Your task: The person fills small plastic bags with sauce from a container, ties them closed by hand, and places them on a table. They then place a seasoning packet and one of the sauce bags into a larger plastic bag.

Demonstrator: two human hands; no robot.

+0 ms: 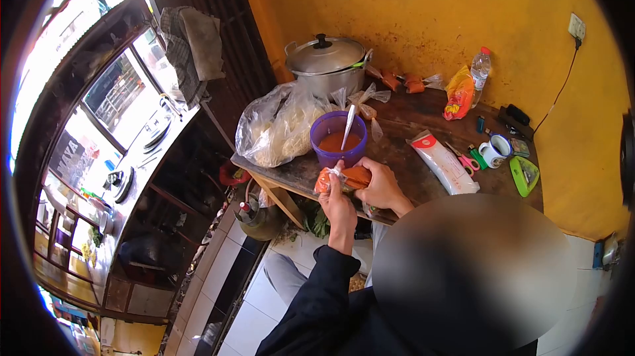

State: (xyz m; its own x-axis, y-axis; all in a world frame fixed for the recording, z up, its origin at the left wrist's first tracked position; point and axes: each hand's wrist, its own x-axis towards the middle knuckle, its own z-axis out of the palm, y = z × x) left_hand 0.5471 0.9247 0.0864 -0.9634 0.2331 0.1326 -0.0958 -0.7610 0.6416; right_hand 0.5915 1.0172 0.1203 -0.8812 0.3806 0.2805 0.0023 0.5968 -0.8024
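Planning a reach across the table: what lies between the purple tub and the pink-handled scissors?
In the head view, the white packet lies between the purple tub and the scissors, with some bare tabletop on the tub's side.

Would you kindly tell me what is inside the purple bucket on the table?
The purple bucket holds orange-brown liquid, with a pale utensil sticking up out of it. The liquid covers the bucket's bottom and anything beneath the surface.

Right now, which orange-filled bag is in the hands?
The bag in front of the purple bucket, in both hands; the others lie on the table.
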